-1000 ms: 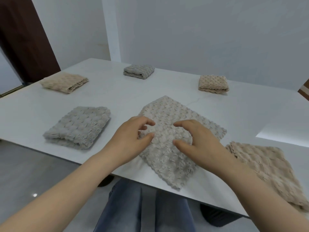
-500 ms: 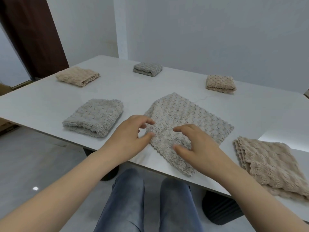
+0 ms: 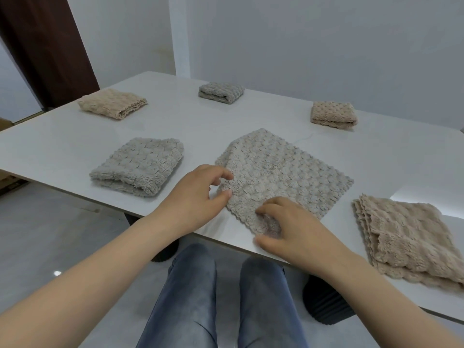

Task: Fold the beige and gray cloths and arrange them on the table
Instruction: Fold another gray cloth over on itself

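I'm pinching the gray cloth (image 3: 281,169) with left hand (image 3: 198,194) and right hand (image 3: 288,227); I'm aiming to lift both corners evenly.

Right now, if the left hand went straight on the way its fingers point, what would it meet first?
The unfolded gray cloth. The left hand points rightward, and its fingers seem to pinch that cloth's left edge, so nothing lies between.
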